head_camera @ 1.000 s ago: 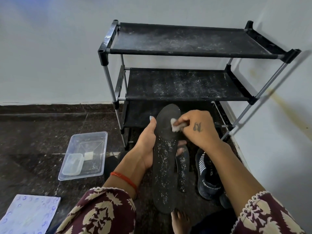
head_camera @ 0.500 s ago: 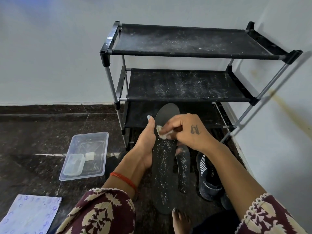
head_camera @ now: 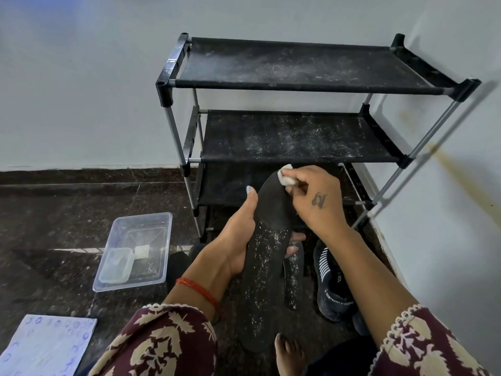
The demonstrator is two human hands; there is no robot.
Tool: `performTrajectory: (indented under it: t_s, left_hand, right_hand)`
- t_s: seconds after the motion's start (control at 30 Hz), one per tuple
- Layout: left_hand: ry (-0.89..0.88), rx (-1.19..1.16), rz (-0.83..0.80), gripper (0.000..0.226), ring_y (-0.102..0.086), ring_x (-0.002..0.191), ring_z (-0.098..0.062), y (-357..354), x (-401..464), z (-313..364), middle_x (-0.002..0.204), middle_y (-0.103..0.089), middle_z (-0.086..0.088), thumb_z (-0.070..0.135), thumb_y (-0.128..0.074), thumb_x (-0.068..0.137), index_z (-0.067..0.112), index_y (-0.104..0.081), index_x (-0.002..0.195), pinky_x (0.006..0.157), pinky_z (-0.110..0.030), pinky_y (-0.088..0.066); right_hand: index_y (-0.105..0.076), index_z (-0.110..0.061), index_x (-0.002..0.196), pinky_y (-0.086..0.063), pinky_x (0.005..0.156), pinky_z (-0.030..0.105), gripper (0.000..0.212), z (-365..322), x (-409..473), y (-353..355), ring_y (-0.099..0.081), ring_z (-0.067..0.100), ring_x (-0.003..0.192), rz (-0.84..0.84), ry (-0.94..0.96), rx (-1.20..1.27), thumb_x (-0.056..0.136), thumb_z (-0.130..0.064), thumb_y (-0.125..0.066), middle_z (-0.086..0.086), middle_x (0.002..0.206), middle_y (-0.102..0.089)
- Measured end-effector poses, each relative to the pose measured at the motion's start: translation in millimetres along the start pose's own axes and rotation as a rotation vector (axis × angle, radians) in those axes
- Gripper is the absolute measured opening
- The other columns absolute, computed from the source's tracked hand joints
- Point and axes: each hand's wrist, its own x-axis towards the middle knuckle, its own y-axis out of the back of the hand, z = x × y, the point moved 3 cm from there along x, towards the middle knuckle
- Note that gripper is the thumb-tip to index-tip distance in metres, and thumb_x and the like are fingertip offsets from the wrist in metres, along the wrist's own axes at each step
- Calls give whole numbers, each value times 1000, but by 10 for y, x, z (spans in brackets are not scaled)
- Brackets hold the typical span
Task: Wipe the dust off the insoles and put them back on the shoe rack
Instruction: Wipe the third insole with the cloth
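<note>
Clear tub (head_camera: 160,221) on floor holds small lidded box (head_camera: 116,264) and a white square. Left hand (head_camera: 235,240) grips dusty insole (head_camera: 267,256) before shoe rack (head_camera: 298,85); right hand (head_camera: 315,199) pinches white wad (head_camera: 286,178), moved from mid-insole up to toe tip.

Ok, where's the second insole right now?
In the head view the second insole lies on the floor right of centre, between the held insole and the black shoe.

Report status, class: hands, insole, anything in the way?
Left hand grips insole. Right hand pinches white wad at its top end. Lower half dusty. Second insole on floor; rack shelves unobstructed.
</note>
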Motion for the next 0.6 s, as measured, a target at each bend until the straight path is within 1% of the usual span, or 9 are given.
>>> performTrajectory:
  t_s: [0.07,0.13,0.2,0.27,0.33,0.4,0.47,0.53,0.6]
  left_hand:
    - [-18,0,-9,82,-64,99,-39,16,5,10,108,-68,-23,74,-18,87,12,-62,115,64,-37,-57]
    - [-28,-24,-9,84,-69,80,-33,31,9,22,95,-70,-21,75,-15,85,11,-61,114,62,-37,-57]
    - [-46,-56,3,89,-69,65,-30,55,13,49,85,-70,-20,77,-14,84,6,-60,112,59,-37,-57]
    - [-54,-66,12,93,-67,65,-29,77,23,73,87,-70,-20,78,-15,84,3,-60,115,59,-36,-57]
    - [-50,-63,19,92,-65,71,-30,79,26,73,98,-67,-20,79,-18,83,5,-60,119,62,-36,-56]
    - [-55,-54,36,89,-65,74,-31,79,27,63,103,-67,-22,77,-20,84,6,-61,118,62,-36,-56]
    - [-56,-53,53,87,-67,79,-34,70,20,64,105,-67,-25,75,-21,85,6,-59,121,62,-37,-57]
    - [-61,-60,62,86,-67,89,-39,56,16,69,114,-65,-25,75,-22,86,7,-56,126,63,-39,-57]
    - [-56,-48,61,86,-67,91,-39,32,9,61,119,-62,-25,75,-21,86,7,-55,128,62,-40,-57]
  right_hand:
    - [-72,-14,101,-45,84,16,32,-89,-30,-26,-59,10,93,-69,43,90,77,5,-64,-1,99,-64]
    - [-73,-17,98,-44,81,8,34,-184,-67,-55,-59,3,89,-227,74,179,74,6,-66,-5,96,-65]
    - [-74,-21,93,-46,78,9,35,-262,-108,-66,-61,1,86,-401,94,231,72,7,-68,-9,92,-66]
    - [-75,-27,82,-49,75,11,39,-271,-118,-37,-63,0,82,-516,100,214,69,9,-67,-14,85,-67]
    - [-74,-28,73,-51,74,15,41,-212,-104,24,-64,2,79,-556,63,135,66,11,-66,-13,80,-68]
    - [-76,-22,76,-50,75,18,32,-108,-83,79,-65,9,81,-509,8,-15,70,7,-65,-5,85,-71]
    - [-76,-19,87,-42,74,14,27,-4,-36,136,-63,14,85,-301,-32,-173,77,1,-60,1,93,-70]
    - [-74,-16,96,-36,74,10,29,55,-9,181,-62,17,88,-70,-54,-158,79,3,-60,5,99,-69]
    - [-72,-15,101,-39,78,12,29,73,4,159,-62,16,91,12,-68,-78,79,1,-63,5,101,-68]
